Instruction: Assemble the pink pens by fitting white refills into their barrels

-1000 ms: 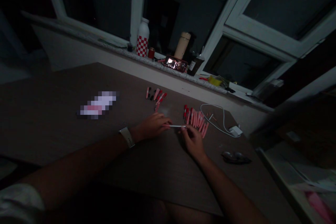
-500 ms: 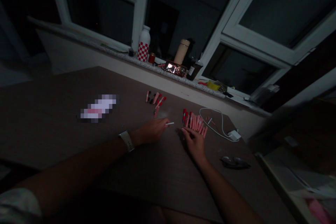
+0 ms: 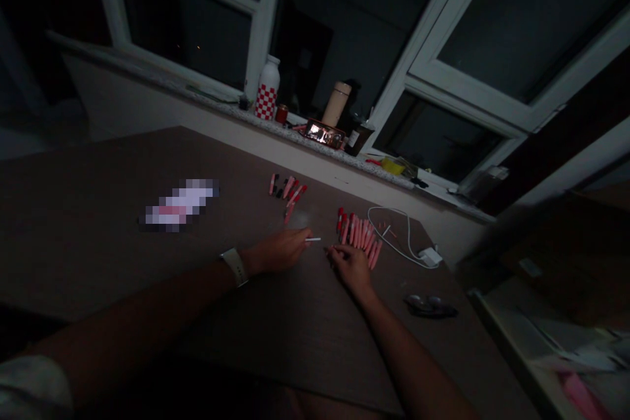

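Note:
My left hand [image 3: 285, 249], with a pale watch strap at its wrist, is closed round a thin white stick [image 3: 314, 239] that juts out to the right. Just across from the stick's end, my right hand [image 3: 352, 268] has its thumb and fingers pinched together; whatever they hold is too small and dark to make out. Right behind it lies a row of pink marker pens [image 3: 361, 233], some with red caps. Beyond my left hand is a smaller group of pink pens [image 3: 290, 189] with red or black ends. Both hands are just above or on the table.
On the brown table [image 3: 236, 335] lie a blurred-out flat object [image 3: 180, 205] at left, a white cable with charger [image 3: 430, 256] and dark glasses [image 3: 430, 306] at right. The windowsill behind carries a checkered bottle [image 3: 266, 88], a beige flask [image 3: 337, 105] and a dark container [image 3: 359, 138].
My right hand has moved left, away from the pen row and closer to the white stick. My left hand still grips the stick. The whole view has shifted slightly.

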Tool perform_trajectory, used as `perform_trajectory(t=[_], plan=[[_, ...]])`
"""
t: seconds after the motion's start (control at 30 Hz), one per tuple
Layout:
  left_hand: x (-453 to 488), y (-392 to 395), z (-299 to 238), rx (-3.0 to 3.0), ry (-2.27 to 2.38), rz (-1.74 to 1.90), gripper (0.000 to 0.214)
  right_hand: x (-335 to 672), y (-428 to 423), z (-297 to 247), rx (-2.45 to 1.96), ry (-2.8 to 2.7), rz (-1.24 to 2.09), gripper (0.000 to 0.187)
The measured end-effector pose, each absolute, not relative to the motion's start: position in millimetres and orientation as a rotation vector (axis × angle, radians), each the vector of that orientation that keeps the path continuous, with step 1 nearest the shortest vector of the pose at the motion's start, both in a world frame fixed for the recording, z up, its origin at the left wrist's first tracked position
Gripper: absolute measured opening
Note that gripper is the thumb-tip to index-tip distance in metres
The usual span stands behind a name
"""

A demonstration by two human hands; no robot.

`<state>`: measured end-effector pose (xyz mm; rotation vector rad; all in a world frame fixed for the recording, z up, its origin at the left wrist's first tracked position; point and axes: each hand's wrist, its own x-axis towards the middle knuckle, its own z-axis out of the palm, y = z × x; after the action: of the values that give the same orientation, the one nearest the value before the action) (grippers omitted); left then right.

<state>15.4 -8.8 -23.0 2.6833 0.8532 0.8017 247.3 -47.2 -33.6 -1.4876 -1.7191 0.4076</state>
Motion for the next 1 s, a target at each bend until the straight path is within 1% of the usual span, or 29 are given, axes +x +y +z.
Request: perform_trajectory(t=[0.13, 0.27, 0.37, 0.47, 0.6, 0.73, 1.0], plan=[[17, -12, -16, 2.614, 0.812, 0.805, 0.019, 243, -52, -30, -1.39, -1.683, 0.525, 0.037], [21, -17, -11, 2.596, 0.724, 0.841, 0.029, 231, -60, -28, -1.3, -1.626, 0.69, 0.035], [24, -19, -12, 2.608, 0.682, 0.86, 0.025, 224, -65, -27, -1.263, -1.593, 0.783, 0.034], [26, -20, -11, 2.593, 0.66, 0.902, 0.021, 222, -67, -27, -1.24, -1.551, 0.81, 0.034], [25, -21, -9, 2.582, 0.616, 0.918, 0.021, 225, -66, -26, -1.236, -1.5, 0.839, 0.035], [24, -22, -7, 2.549, 0.644, 0.918, 0.018, 226, -66, -26, -1.24, -1.484, 0.85, 0.034], [25, -16, -11, 2.491, 0.737, 1.004, 0.014, 224, -67, -25, -1.239, -1.492, 0.86, 0.038]])
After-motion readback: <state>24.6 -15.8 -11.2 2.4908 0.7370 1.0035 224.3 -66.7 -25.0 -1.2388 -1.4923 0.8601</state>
